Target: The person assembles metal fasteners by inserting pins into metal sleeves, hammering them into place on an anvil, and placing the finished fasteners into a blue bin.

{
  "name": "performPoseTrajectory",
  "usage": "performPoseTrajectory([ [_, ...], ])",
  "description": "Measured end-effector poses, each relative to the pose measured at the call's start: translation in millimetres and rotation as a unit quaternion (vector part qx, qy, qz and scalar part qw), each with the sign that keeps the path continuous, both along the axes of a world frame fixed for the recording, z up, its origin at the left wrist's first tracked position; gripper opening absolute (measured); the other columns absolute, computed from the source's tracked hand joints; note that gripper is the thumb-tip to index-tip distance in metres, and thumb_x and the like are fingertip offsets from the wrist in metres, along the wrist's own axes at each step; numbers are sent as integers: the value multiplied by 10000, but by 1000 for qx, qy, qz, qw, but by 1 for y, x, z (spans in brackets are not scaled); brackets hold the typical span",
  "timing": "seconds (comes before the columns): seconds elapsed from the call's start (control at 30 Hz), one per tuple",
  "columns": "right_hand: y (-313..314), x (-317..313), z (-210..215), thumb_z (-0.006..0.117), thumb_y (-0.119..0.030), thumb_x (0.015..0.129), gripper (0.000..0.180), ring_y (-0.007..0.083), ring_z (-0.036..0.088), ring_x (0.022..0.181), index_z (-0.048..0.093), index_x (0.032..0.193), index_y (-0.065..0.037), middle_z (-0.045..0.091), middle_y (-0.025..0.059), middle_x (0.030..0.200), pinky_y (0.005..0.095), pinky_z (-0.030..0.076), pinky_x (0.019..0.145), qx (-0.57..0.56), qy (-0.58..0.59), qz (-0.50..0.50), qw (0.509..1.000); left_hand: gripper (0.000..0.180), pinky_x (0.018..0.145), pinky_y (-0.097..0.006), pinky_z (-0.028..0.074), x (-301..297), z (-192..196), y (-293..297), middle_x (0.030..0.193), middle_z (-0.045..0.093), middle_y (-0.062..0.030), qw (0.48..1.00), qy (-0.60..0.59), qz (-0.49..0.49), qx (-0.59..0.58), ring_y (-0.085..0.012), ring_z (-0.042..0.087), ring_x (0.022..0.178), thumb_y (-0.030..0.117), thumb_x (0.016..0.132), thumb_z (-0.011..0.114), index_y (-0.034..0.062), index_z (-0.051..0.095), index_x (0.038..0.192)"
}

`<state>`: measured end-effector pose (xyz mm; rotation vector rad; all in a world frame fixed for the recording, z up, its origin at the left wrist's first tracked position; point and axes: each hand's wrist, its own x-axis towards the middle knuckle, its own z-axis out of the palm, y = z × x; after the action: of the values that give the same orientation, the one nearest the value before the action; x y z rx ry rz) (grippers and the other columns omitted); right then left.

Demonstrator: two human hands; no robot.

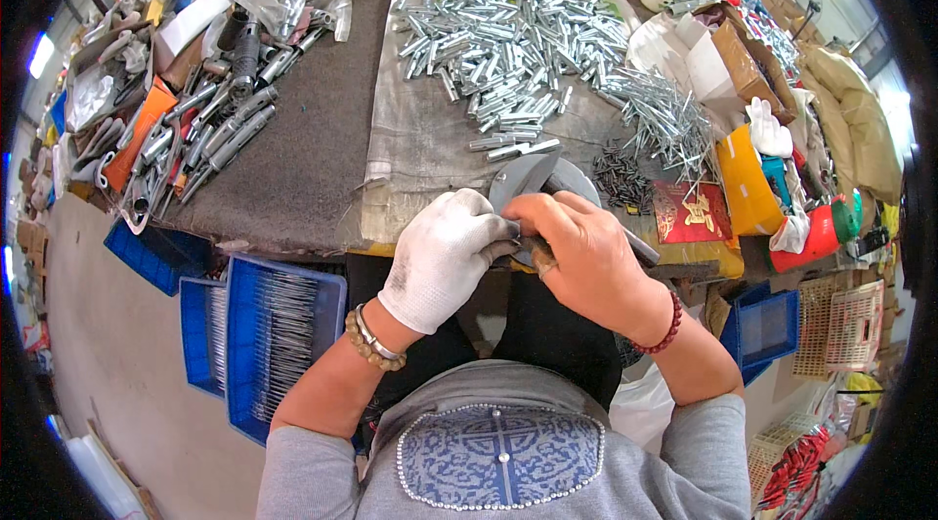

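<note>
My left hand, in a white knitted glove, and my bare right hand meet at the table's near edge. Both have their fingers closed in a pinch. A small dark piece shows between the fingertips, too covered to name. Right behind the hands is a round grey metal disc with a flat, pointed metal plate over its left side. Shiny metal tubes lie in a big heap beyond, a few of them close to the disc.
Thin metal rods, small dark screw-like parts and a red envelope lie to the right. Larger metal tools crowd the table's left. Blue bins of rods stand below the left edge; a yellow box stands far right.
</note>
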<state>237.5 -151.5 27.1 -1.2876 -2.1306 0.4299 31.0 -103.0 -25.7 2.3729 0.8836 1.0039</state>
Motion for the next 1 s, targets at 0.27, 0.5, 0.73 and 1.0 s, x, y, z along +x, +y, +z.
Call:
performPoseTrajectory([
  [0.27, -3, -3, -1, 663, 47, 862, 369, 363, 695, 880, 624, 1219, -39, 713, 155, 931, 451, 564, 819, 90, -60, 30, 994, 318, 845, -445, 566, 0, -1, 1, 974, 686, -113, 1000, 20, -3, 4, -353, 673, 950, 85, 778, 876, 82, 778, 1081],
  [0.5, -8, 2, 4, 699, -5, 863, 430, 330, 698, 918, 653, 1289, -36, 714, 126, 950, 420, 568, 829, 62, -116, 2, 991, 208, 824, -453, 553, 4, -1, 1, 928, 656, -102, 1000, -7, -3, 8, -338, 664, 930, 95, 797, 862, 85, 768, 982],
  [0.73, -22, 43, 0, 787, -68, 821, 434, 318, 672, 1024, 710, 1247, -57, 697, 102, 1007, 478, 550, 914, 69, -193, -191, 960, 144, 822, -408, 549, 3, 8, -2, 928, 672, -103, 999, 4, 1, -47, -309, 681, 922, 108, 845, 861, 65, 815, 975],
  [1.0, -44, 48, 0, 787, -25, 807, 559, 296, 707, 930, 721, 1353, -123, 681, 94, 988, 433, 586, 787, 78, -107, -197, 971, 150, 808, -416, 544, 3, 6, -1, 934, 682, -109, 999, 6, -1, -46, -312, 679, 907, 88, 843, 872, 60, 810, 976],
])
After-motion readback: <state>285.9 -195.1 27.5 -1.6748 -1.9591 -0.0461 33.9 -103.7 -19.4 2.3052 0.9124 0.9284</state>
